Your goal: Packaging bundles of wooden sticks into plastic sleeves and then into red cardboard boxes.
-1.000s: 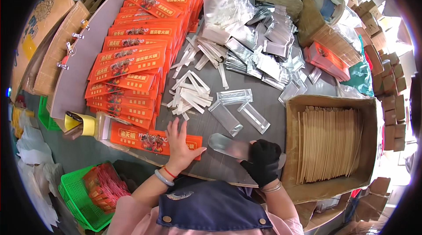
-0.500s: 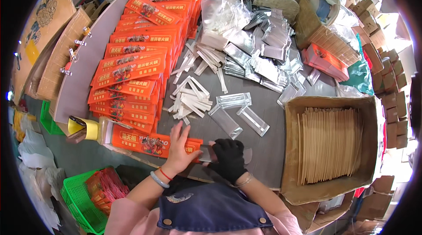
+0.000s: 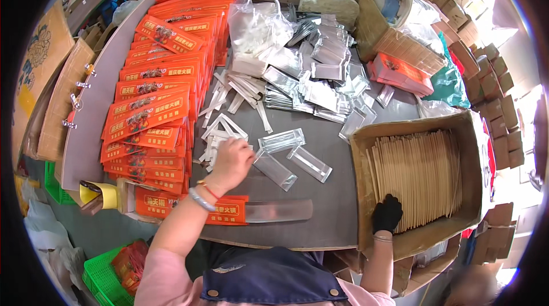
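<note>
My left hand (image 3: 230,160) reaches forward over the grey table (image 3: 320,226) and rests on a pile of small white paper packets (image 3: 220,134), fingers curled over them. My right hand (image 3: 388,213), in a black glove, is inside the cardboard box (image 3: 374,243) at the right, touching the near ends of the bundled wooden sticks (image 3: 420,174). A long orange printed sleeve (image 3: 171,207) with a clear plastic bag (image 3: 280,211) sticking out of its end lies at the table's near edge. Clear flat packets (image 3: 291,154) lie between my hands.
Stacks of orange sleeves (image 3: 154,106) fill the table's left side. Silver foil packets (image 3: 320,83) and a plastic bag of white items (image 3: 257,26) lie farther back. A yellow tape roll (image 3: 94,194) sits at the near left. A green basket (image 3: 100,280) stands below; cardboard boxes (image 3: 486,66) at right.
My left hand left the orange sleeve and moved forward to the white packets. My right hand let go of the clear bag and moved right into the box of sticks.
</note>
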The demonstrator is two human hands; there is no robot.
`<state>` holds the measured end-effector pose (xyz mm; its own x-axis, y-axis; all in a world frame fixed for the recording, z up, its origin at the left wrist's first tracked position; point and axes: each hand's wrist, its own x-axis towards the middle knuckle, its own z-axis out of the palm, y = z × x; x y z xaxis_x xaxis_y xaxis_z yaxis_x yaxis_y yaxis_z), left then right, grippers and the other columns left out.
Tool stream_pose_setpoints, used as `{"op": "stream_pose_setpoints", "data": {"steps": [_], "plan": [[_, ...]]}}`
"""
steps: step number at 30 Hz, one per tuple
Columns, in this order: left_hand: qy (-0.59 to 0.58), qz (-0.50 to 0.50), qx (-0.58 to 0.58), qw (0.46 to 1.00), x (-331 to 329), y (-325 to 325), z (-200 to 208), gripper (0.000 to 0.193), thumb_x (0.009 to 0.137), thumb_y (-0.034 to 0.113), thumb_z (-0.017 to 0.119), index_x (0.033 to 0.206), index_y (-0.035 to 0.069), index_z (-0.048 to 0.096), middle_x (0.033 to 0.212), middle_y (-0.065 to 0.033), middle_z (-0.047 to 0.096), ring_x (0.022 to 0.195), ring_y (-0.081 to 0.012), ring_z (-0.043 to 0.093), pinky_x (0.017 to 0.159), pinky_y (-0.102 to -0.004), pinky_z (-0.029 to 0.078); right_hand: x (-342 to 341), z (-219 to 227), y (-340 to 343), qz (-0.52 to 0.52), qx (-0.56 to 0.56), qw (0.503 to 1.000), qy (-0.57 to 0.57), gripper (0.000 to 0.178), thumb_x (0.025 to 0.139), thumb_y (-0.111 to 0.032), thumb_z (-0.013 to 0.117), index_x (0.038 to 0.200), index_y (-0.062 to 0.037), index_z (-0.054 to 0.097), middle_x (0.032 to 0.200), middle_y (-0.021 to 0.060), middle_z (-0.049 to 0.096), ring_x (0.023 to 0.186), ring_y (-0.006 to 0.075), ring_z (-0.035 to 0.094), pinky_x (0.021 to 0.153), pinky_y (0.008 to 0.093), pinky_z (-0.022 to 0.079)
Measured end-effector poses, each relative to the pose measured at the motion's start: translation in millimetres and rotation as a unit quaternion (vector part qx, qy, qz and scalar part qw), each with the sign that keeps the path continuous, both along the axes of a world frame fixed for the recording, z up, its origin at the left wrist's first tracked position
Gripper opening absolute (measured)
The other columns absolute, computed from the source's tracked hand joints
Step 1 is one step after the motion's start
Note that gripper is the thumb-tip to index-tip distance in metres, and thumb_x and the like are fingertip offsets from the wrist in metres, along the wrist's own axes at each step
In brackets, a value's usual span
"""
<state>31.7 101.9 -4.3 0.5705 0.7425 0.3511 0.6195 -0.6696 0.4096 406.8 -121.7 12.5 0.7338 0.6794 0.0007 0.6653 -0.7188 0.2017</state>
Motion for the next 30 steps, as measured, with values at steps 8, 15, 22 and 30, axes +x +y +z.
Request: {"op": "stream_pose_setpoints", "data": {"steps": [8, 15, 22, 30], "plan": [[0.024, 0.096, -0.068, 0.993, 83, 26, -25, 0.02, 0.071, 0.013, 0.078, 0.086, 0.008, 0.065, 0.093, -0.0117, 0.063, 0.092, -0.0335, 0.059, 0.079, -0.0421, 0.05, 15, -40, -29, 0.114, 0.105, 0.987, 0.034, 0.012, 0.086, -0.013, 0.061, 0.091, -0.0032, 0.057, 0.093, 0.0175, 0.061, 0.092, 0.0378, 0.059, 0.078, 0.0477, 0.048], [0.044, 0.05, -0.115, 0.991, 74, 37, -19, 0.014, 0.075, 0.014, 0.075, 0.079, 0.007, 0.063, 0.081, -0.0132, 0.066, 0.08, -0.0341, 0.064, 0.071, -0.0457, 0.05, -25, -1, 2, 0.022, 0.003, 0.998, 0.065, 0.017, 0.088, -0.015, 0.059, 0.1, -0.0022, 0.06, 0.1, 0.0175, 0.061, 0.101, 0.0381, 0.058, 0.082, 0.0474, 0.049], [-0.036, -0.093, -0.283, 0.954, 39, -52, 40, 0.016, 0.076, 0.018, 0.074, 0.078, 0.008, 0.061, 0.073, -0.01, 0.064, 0.075, -0.0329, 0.063, 0.069, -0.0451, 0.047, -35, 32, 2, 0.028, 0.237, 0.948, 0.212, 0.024, 0.089, -0.012, 0.06, 0.108, 0.0019, 0.065, 0.092, 0.0204, 0.065, 0.092, 0.0375, 0.064, 0.08, 0.0425, 0.05], [0.007, -0.003, -0.169, 0.986, -26, -115, 23, 0.057, 0.059, 0.022, 0.088, 0.111, 0.009, 0.067, 0.11, -0.0079, 0.06, 0.107, -0.0301, 0.053, 0.093, -0.0435, 0.043, -82, 19, 22, 0.39, 0.111, 0.85, 0.337, 0.02, 0.084, -0.015, 0.067, 0.103, -0.0155, 0.071, 0.077, 0.014, 0.06, 0.072, 0.0348, 0.06, 0.062, 0.0437, 0.047]]}}
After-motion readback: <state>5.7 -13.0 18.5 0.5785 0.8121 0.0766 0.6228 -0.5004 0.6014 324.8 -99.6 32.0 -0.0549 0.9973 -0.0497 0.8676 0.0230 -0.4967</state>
